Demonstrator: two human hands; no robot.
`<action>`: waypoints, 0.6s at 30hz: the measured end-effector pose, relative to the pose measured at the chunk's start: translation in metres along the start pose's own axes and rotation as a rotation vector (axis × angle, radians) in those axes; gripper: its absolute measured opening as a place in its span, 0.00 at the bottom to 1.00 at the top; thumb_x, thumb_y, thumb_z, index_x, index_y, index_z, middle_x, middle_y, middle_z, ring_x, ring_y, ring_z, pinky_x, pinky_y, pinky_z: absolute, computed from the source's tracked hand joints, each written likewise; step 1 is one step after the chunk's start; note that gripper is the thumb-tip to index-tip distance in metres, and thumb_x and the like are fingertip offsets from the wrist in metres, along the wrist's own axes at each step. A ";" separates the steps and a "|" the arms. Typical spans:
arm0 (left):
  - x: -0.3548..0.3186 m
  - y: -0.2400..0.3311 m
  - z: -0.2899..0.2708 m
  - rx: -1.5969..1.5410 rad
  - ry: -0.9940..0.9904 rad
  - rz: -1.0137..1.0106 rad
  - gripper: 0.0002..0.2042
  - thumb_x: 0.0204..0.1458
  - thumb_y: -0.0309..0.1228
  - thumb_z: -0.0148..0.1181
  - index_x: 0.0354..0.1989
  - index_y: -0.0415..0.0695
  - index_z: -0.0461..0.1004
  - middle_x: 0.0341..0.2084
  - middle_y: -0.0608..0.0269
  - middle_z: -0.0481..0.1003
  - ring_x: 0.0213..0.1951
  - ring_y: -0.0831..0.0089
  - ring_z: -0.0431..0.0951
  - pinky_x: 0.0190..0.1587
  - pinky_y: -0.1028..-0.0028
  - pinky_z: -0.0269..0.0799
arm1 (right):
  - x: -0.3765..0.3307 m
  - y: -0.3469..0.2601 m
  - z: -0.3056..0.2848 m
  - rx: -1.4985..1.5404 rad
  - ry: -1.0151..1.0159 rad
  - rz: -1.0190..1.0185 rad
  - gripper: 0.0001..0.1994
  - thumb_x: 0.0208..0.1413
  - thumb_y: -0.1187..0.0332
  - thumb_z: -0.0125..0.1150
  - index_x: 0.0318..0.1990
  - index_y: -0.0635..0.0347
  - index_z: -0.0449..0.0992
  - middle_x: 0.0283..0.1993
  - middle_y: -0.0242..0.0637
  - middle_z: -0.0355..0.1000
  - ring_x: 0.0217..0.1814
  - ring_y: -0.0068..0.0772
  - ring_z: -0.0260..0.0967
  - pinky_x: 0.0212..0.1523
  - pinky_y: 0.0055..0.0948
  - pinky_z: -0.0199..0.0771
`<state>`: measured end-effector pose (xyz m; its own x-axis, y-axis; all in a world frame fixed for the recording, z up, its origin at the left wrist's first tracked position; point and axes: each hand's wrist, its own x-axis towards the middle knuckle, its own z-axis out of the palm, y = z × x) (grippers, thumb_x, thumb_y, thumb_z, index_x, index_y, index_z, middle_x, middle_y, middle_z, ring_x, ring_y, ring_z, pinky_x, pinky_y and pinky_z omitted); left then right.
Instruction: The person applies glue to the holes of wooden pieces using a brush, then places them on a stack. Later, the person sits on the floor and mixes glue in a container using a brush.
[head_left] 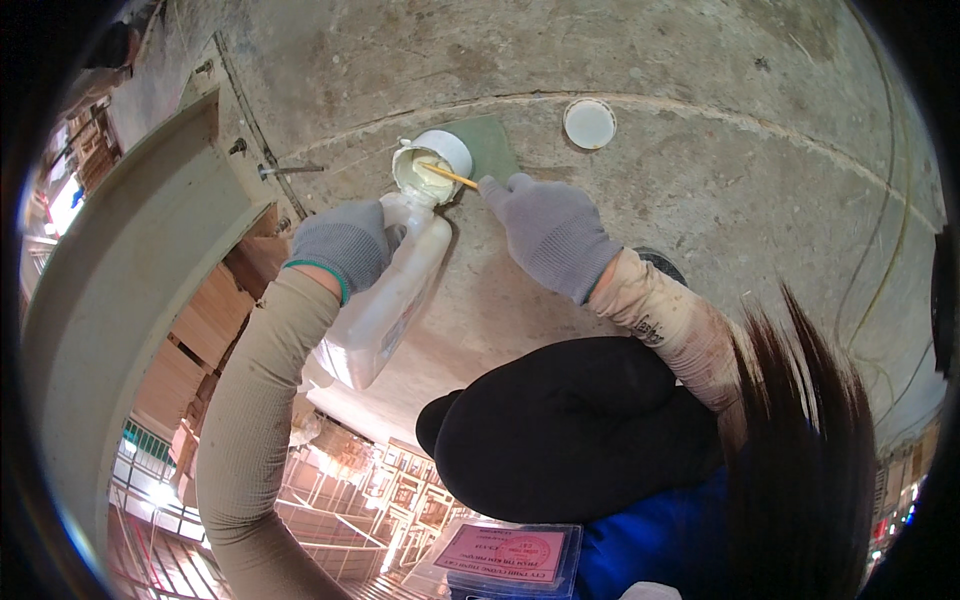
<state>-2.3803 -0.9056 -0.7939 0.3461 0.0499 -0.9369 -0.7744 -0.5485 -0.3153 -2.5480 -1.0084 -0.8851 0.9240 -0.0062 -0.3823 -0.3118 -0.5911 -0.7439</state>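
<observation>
My gloved left hand (345, 245) is closed round the upper part of a translucent white plastic jug (400, 290). The jug is tilted, with its neck at the rim of a small white tub (455, 150). Cream-coloured paste (428, 180) shows inside the tub, whose opening faces toward me. In my gloved right hand (555, 235), the fingers pinch a thin yellowish wooden stick (455, 177) with its far end in the paste. Partly under the tub lies a flat green sheet (492, 145). Whether liquid is flowing from the jug cannot be made out.
A round white lid (590, 124) lies on the concrete floor (700, 170) to the right. Along the left stands a grey steel beam (130, 240) with a bolt (290, 171) jutting out. Wooden pieces (205, 320) lie near the beam; thin cables (890, 260) run at the far right.
</observation>
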 end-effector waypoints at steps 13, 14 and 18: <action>0.005 0.004 -0.001 0.041 0.035 0.043 0.20 0.54 0.49 0.49 0.36 0.41 0.75 0.32 0.46 0.76 0.37 0.51 0.76 0.41 0.58 0.70 | -0.008 0.009 0.008 0.031 0.085 -0.020 0.18 0.51 0.73 0.49 0.51 0.57 0.69 0.27 0.38 0.67 0.22 0.38 0.70 0.21 0.34 0.69; 0.000 0.001 -0.001 0.041 0.047 0.035 0.20 0.54 0.49 0.49 0.35 0.41 0.75 0.32 0.45 0.76 0.37 0.50 0.76 0.41 0.58 0.70 | -0.008 0.006 0.007 0.024 0.104 -0.037 0.18 0.51 0.73 0.50 0.51 0.57 0.70 0.27 0.38 0.67 0.22 0.38 0.69 0.20 0.34 0.68; 0.003 -0.002 -0.003 0.046 0.009 0.014 0.21 0.54 0.48 0.49 0.36 0.40 0.75 0.31 0.45 0.76 0.36 0.51 0.77 0.40 0.59 0.71 | -0.006 0.005 0.007 0.028 0.113 -0.051 0.17 0.51 0.73 0.50 0.51 0.57 0.70 0.26 0.37 0.67 0.22 0.37 0.69 0.20 0.34 0.68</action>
<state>-2.3767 -0.9068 -0.7956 0.3396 0.0344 -0.9399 -0.8026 -0.5104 -0.3087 -2.5566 -1.0055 -0.8903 0.9575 -0.0688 -0.2800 -0.2680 -0.5702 -0.7766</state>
